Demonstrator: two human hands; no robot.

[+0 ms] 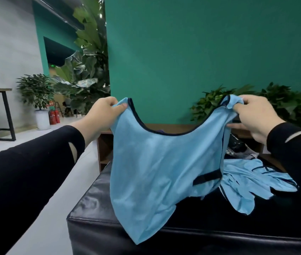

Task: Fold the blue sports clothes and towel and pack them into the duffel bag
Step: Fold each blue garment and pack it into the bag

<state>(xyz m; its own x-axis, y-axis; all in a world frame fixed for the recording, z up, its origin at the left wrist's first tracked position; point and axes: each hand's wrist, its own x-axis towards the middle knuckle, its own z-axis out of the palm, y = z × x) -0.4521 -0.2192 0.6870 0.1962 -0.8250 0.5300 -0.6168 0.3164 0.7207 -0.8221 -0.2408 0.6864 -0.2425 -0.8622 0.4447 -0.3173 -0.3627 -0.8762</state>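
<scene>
Left hand and right hand each pinch one shoulder strap of blue vest, held level; vest hangs below both, hem brushing black bench. Second blue garment lies under right hand. Duffel bag possibly beyond right hand, unclear

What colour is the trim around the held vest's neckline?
Dark navy, nearly black, on the light blue vest; head view.
</scene>
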